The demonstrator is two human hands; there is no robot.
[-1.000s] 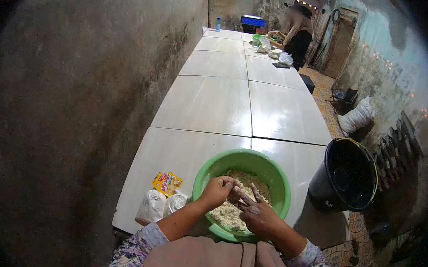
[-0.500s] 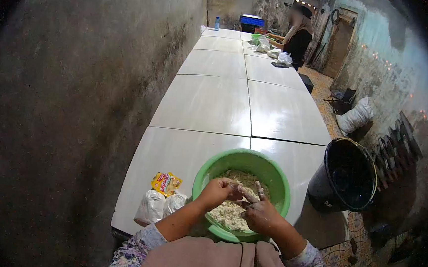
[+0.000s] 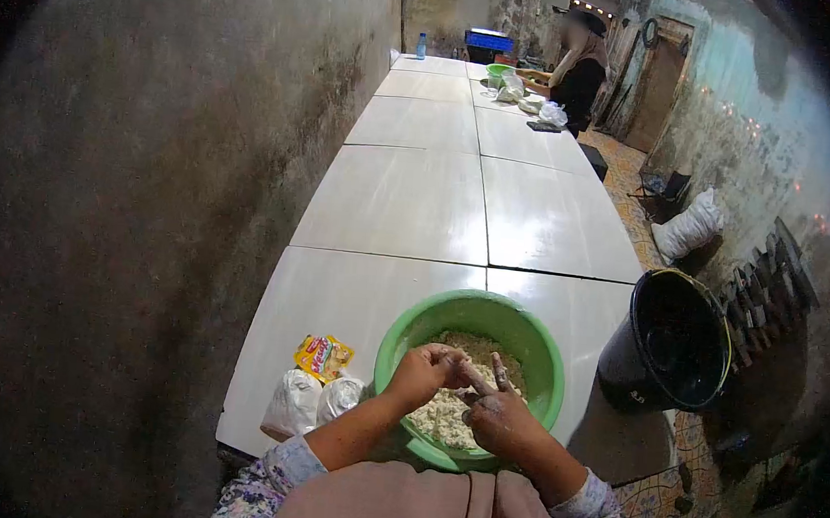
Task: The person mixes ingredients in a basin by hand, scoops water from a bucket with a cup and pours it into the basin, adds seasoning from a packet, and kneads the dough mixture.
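Observation:
A green basin (image 3: 548,350) holds pale, crumbly dough (image 3: 444,417). Both hands are above it, meeting over the middle. My left hand (image 3: 418,375) is closed, its thumb and fingertips pinching an outstretched finger of my right hand (image 3: 500,414). Two fingers of the right hand are stretched out and apart, coated with whitish dough; its other fingers are partly hidden. Left of the basin, a yellow packet (image 3: 323,358) lies behind two white filled plastic bags (image 3: 292,403) (image 3: 339,398).
A black bucket (image 3: 664,339) stands right of the basin. The long white table (image 3: 390,200) runs along a bare wall. At its far end another person (image 3: 579,78) works near bags (image 3: 512,88) and a green bowl (image 3: 496,70). A white sack (image 3: 689,225) lies on the floor.
The right hand's fingers have shifted slightly, and the left hand's pinch sits a little differently along the finger. The basin and the things around it stay in place.

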